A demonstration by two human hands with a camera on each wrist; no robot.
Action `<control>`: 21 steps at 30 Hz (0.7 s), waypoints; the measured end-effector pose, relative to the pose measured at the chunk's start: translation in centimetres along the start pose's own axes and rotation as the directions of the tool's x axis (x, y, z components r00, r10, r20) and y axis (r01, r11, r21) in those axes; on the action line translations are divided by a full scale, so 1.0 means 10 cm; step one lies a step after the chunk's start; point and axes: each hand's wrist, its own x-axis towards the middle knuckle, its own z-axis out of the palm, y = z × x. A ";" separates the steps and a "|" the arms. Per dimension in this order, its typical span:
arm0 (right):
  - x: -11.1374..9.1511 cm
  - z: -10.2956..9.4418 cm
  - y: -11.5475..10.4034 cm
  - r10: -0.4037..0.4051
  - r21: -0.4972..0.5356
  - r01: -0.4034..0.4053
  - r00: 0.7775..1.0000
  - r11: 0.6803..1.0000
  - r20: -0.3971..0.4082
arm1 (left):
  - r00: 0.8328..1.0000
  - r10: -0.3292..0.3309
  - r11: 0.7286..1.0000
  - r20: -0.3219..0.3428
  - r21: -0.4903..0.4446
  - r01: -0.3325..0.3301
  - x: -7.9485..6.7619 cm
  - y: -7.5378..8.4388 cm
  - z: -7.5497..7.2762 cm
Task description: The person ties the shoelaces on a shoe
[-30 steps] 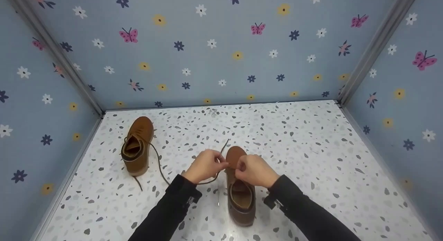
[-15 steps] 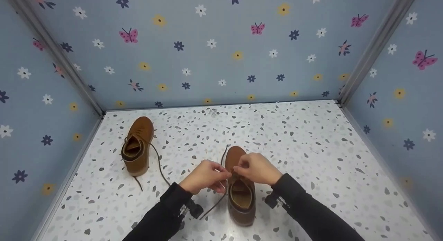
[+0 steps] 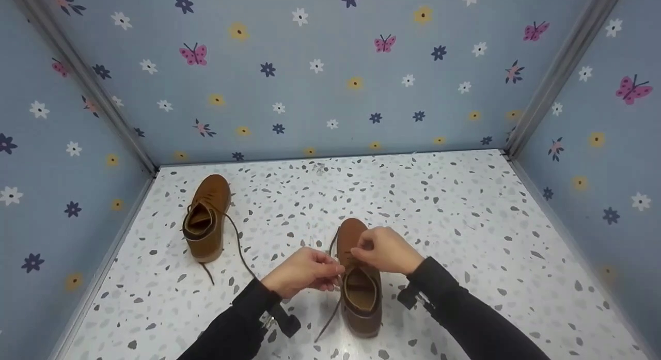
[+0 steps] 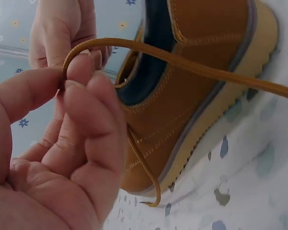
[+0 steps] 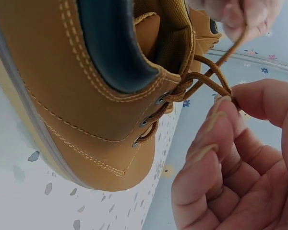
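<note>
A tan lace-up shoe [image 3: 361,324] stands upright on the speckled surface, toe pointing away from me, with both hands over its lacing. Between thumb and index finger, my left hand [image 3: 304,271] pinches a brown shoelace [image 4: 192,66], whose free length trails back past the shoe's side. My right hand [image 3: 387,250] pinches a doubled bight of lace [image 5: 212,82] just above the eyelets. In the right wrist view, the left hand's strand runs taut from its fingers and crosses that bight. Another lace end [image 4: 143,165] hangs down the shoe's left side.
A matching shoe [image 3: 209,246] stands to the left, its loose lace [image 3: 238,241] running toward my left sleeve. Blue panels [image 3: 330,81] with flowers and butterflies enclose the speckled white surface [image 3: 444,194] at the back and both sides.
My left hand has moved down toward me along the shoe's left side, drawing its lace; the trailing end now lies beside the heel. My right hand has shifted only slightly.
</note>
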 end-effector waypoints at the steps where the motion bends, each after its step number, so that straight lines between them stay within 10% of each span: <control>1: 0.00 0.00 0.00 0.000 0.001 0.000 1.000 1.000 0.002 | 1.000 -0.007 0.998 0.013 -0.063 0.008 0.00 0.00 0.01; 9: 0.01 -0.04 0.04 0.010 0.016 -0.011 0.999 1.000 0.031 | 0.995 -0.059 0.897 0.075 -0.434 0.086 -0.05 -0.08 0.21; 15: 0.02 -0.06 0.06 0.023 0.032 -0.024 0.999 0.999 0.041 | 0.999 -0.006 0.805 0.036 -0.593 0.026 -0.04 -0.06 0.38; 17: 0.02 -0.06 0.06 0.018 0.027 -0.020 0.999 0.999 0.041 | 0.999 -0.011 0.819 0.030 -0.573 0.027 -0.02 -0.07 0.42; 21: 0.02 -0.06 0.04 0.006 0.013 -0.007 1.000 1.000 0.031 | 0.997 -0.072 0.941 0.007 -0.331 0.070 0.02 -0.12 0.47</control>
